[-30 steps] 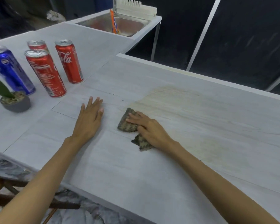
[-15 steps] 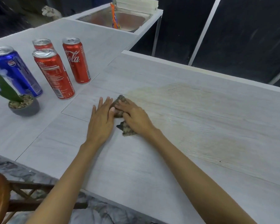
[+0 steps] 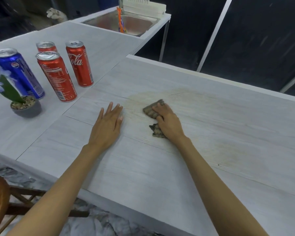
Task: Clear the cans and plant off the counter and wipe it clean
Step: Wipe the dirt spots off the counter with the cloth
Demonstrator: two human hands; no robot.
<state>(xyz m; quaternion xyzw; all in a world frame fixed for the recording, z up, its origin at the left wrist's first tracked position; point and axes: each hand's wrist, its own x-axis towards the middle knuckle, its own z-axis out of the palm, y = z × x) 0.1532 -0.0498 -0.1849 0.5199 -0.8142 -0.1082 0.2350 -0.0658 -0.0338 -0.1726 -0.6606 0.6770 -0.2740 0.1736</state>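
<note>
The right hand presses a crumpled rag onto the bench, fingers curled over it; the left hand lies flat and empty. A wide sweep leftward could topple the cans and plant beyond the left hand — or smear the stain.

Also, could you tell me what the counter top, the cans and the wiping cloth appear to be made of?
The counter top looks like matte laminate or vinyl printed with pale wood grain; thin seams show between panels. The cans look like glossy printed metal with bare silvery lids, probably aluminium. The cloth under the right hand seems a soft, crumpled woven fabric in mottled brown.
</note>
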